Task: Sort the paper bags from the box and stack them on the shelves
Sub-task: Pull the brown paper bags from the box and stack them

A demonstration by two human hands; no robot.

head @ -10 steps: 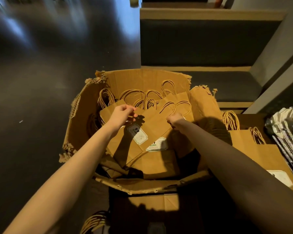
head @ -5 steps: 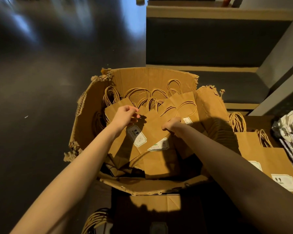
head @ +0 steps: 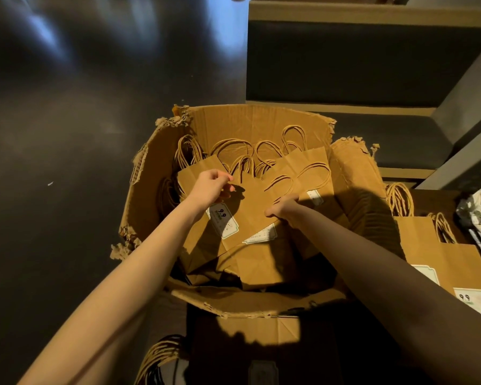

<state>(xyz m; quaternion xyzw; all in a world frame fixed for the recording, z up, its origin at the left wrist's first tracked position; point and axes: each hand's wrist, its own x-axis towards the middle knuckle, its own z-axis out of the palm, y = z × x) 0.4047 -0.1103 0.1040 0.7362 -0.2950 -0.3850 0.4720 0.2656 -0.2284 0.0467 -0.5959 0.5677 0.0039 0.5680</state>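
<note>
Brown kraft paper bags (head: 250, 207) lie fanned and overlapping inside the torn cardboard box (head: 150, 195) at the centre of the frame, twisted handles pointing to the top. The left hand (head: 211, 187) pinches the upper edge of one bag between thumb and curled fingers; the right hand (head: 283, 211) curls its fingers round the side edge of the same loose bundle. The risk, as I judge it, is that the bags slide apart when lifted, or tangled handles drag neighbours out. A sorted stack (head: 453, 262) lies at lower right, below dark shelves (head: 345, 59) at upper right.
</note>
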